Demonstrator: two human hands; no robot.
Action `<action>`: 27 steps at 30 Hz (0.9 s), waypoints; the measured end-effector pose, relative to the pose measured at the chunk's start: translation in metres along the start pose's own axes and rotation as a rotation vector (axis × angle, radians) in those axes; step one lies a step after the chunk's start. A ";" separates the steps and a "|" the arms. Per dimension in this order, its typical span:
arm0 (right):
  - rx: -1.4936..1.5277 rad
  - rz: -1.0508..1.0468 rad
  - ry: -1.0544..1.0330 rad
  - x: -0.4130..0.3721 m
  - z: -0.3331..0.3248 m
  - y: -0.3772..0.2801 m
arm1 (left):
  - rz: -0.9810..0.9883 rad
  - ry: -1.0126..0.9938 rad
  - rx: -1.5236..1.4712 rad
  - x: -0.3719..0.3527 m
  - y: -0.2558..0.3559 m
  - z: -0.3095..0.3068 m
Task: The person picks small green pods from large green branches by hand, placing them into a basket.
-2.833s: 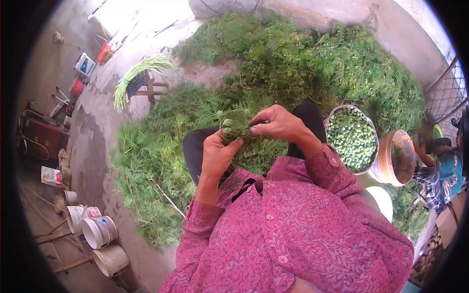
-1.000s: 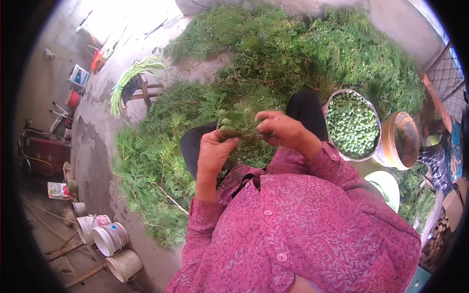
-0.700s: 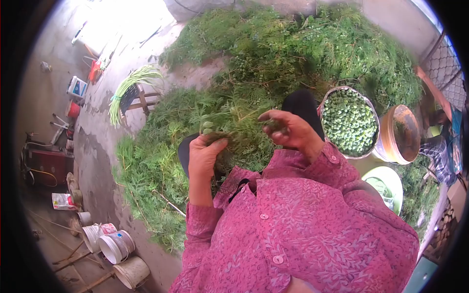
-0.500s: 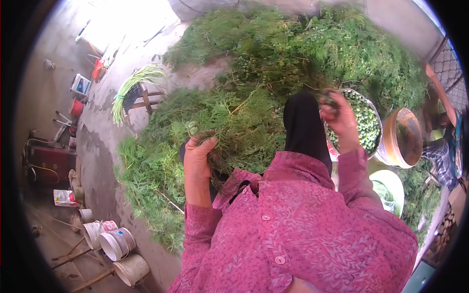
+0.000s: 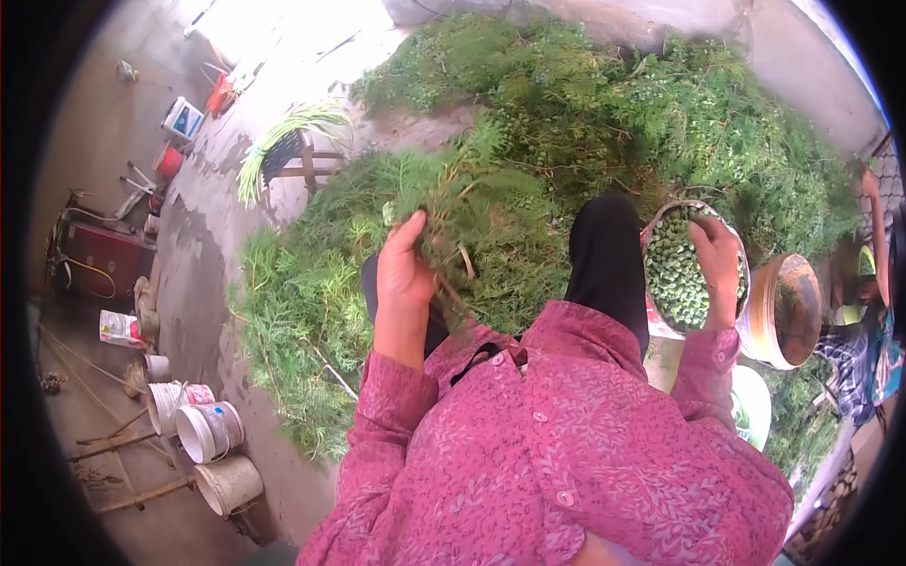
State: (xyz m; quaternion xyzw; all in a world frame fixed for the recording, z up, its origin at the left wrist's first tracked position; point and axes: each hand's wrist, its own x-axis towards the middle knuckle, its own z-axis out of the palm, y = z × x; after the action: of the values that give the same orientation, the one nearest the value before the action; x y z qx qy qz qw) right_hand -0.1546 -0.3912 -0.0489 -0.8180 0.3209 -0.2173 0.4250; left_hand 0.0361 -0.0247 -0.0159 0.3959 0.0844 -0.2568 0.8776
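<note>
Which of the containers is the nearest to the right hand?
The round container full of small green pieces: the right hand is over it, while the orange-brown bucket stands beside.

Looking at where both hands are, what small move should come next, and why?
Probably loosen the right hand, so anything in its fingers drops into the container: it is right over the green pods there, though whether it holds anything is unclear. The left hand grips a leafy sprig away from the container.

Open over bare floor (image 5: 193, 245), middle left of the frame.
Blocked right of centre by a black knee (image 5: 606, 269), then a tub (image 5: 661, 324) and bucket (image 5: 766, 307).
</note>
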 end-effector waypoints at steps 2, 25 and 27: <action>0.267 -0.054 -0.167 -0.006 0.029 -0.052 | 0.139 -0.019 0.002 0.002 -0.003 0.014; 0.934 0.053 -0.997 -0.040 0.172 -0.179 | 0.073 -0.097 0.328 -0.020 -0.014 0.001; 0.828 -0.004 -1.059 -0.050 0.177 -0.183 | 0.131 -0.115 0.136 -0.020 -0.013 0.004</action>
State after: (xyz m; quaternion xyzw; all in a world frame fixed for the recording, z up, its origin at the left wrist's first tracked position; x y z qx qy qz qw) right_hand -0.0158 -0.1783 0.0035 -0.5844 -0.0422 0.1073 0.8033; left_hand 0.0122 -0.0271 -0.0146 0.4437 -0.0097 -0.2265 0.8670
